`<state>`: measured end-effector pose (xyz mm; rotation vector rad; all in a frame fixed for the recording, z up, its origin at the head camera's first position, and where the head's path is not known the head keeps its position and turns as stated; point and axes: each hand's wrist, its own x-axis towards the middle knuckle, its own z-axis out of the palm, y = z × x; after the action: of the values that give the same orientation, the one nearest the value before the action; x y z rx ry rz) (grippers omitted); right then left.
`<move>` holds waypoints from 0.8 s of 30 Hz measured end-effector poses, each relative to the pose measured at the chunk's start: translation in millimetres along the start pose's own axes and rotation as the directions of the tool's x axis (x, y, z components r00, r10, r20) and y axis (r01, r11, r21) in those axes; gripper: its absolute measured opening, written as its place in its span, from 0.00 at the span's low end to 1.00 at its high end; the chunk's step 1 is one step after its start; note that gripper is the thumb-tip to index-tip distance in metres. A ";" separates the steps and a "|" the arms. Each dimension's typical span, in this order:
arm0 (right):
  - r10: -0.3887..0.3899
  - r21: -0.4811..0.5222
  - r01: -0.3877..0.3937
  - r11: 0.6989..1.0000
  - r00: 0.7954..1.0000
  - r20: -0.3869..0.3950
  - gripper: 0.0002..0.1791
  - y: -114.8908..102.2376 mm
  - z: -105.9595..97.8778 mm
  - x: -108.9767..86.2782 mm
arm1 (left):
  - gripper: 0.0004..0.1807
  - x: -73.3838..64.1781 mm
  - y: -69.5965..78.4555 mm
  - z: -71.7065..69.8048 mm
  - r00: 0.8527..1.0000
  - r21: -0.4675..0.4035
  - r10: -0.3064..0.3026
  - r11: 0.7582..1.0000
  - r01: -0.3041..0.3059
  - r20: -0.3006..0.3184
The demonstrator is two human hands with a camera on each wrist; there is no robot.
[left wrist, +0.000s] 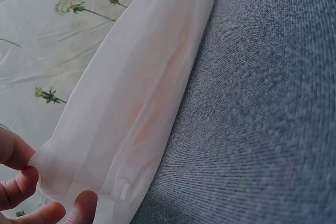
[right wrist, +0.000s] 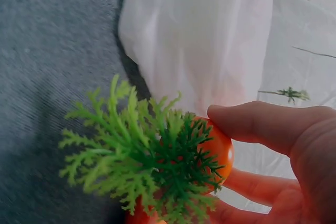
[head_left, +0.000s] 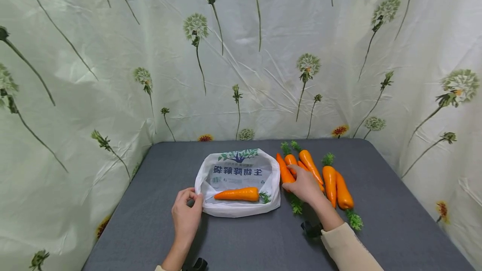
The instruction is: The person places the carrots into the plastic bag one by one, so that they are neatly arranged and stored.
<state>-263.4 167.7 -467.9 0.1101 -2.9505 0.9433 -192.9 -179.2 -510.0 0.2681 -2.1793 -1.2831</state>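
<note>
Glossy, smooth carrots (head_left: 241,194) — plastic bag (head_left: 241,210) — matt, ribbed cloth (head_left: 248,246).

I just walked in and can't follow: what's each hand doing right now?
Left hand: closed, pinching the left edge of the white plastic bag.
Right hand: closed, holding an orange tapered carrot with a feathery green top.

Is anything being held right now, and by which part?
Yes. The left grip pinches a white bag by the left side of its rim; the right grip holds a carrot by its thick end, beside the leafy top.
</note>
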 end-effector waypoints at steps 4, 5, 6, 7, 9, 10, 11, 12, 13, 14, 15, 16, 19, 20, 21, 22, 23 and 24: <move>0.001 -0.001 -0.001 1.000 1.000 -0.019 0.38 -1.9 -8.8 -0.2 | 0.13 -0.2 0.1 -0.5 1.000 0.000 0.000 1.000 0.000 0.002; 0.004 0.003 -0.004 1.000 1.000 -0.021 0.38 -2.7 -10.7 -0.3 | 0.13 -0.3 0.1 -0.5 1.000 -0.001 0.000 1.000 0.000 0.003; 0.008 0.009 -0.008 1.000 1.000 -0.023 0.38 -3.7 -12.6 -0.5 | 0.12 -0.4 0.2 -0.6 1.000 -0.001 0.002 1.000 -0.002 0.004; 0.012 0.012 -0.011 1.000 1.000 -0.025 0.38 -4.6 -14.2 -0.7 | 0.13 -0.5 0.2 -0.5 1.000 -0.002 0.003 1.000 -0.003 0.005; 0.019 0.027 -0.019 0.999 1.000 -0.022 0.38 -6.2 -17.0 -1.3 | 0.13 -0.9 0.3 -0.4 1.000 -0.002 0.003 1.000 -0.003 0.004; 0.020 0.029 -0.020 0.999 1.000 -0.023 0.39 -7.2 -18.3 -1.6 | 0.12 -1.0 0.1 -0.3 1.000 -0.002 0.003 1.000 -0.003 0.004; 0.019 0.035 -0.018 0.999 1.000 -0.023 0.39 -8.0 -19.6 -1.9 | 0.12 -1.2 0.0 -0.2 1.000 0.000 0.001 1.000 -0.001 0.004; 0.017 0.044 -0.016 0.999 1.000 -0.023 0.39 -9.0 -21.0 -2.1 | 0.12 -1.3 -0.1 -0.1 1.000 0.001 -0.002 1.000 0.002 0.004; 0.012 0.053 -0.011 0.999 1.000 -0.023 0.39 -9.9 -22.4 -2.5 | 0.12 -1.4 -0.4 0.1 1.000 0.003 -0.006 1.000 0.006 0.004; 0.005 0.063 -0.003 0.998 1.000 -0.024 0.39 -11.0 -24.0 -2.8 | 0.12 -1.5 -0.4 0.1 1.000 0.006 -0.010 1.000 0.010 0.005; -0.002 0.072 0.004 0.997 1.000 -0.027 0.39 -12.1 -25.6 -3.0 | 0.12 -1.4 -0.4 0.2 1.000 0.007 -0.013 1.000 0.013 0.007; -0.010 0.080 0.013 0.997 1.000 -0.030 0.39 -13.4 -27.1 -3.3 | 0.12 -1.4 -0.5 0.3 1.000 0.009 -0.016 1.000 0.016 0.009; -0.034 0.088 0.038 0.995 0.999 -0.039 0.39 -17.0 -31.2 -4.0 | 0.12 -0.9 -0.4 0.3 1.000 0.007 -0.020 1.000 0.020 0.009; -0.040 0.089 0.044 0.995 0.998 -0.043 0.39 -18.5 -32.5 -4.1 | 0.12 -0.8 -0.3 0.2 1.000 0.007 -0.021 1.000 0.020 0.009; -0.045 0.089 0.049 0.995 0.998 -0.046 0.38 -20.0 -33.8 -4.3 | 0.12 -0.7 -0.3 0.2 1.000 0.006 -0.019 1.000 0.019 0.010; -0.051 0.090 0.055 0.994 0.998 -0.048 0.38 -21.5 -35.0 -4.5 | 0.12 -0.6 -0.2 0.0 1.000 0.006 -0.018 1.000 0.018 0.009; -0.054 0.091 0.059 0.994 0.997 -0.050 0.38 -23.1 -36.2 -4.6 | 0.12 -0.6 -0.1 -0.1 1.000 0.006 -0.016 1.000 0.016 0.008; -0.058 0.097 0.063 0.993 0.997 -0.051 0.38 -24.6 -37.5 -4.7 | 0.12 -0.6 0.0 -0.3 1.000 0.007 -0.014 1.000 0.014 0.007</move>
<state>-256.1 169.7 -423.5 0.1763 -2.8400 1.0672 -192.3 -179.1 -510.2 0.2823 -2.1922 -1.2865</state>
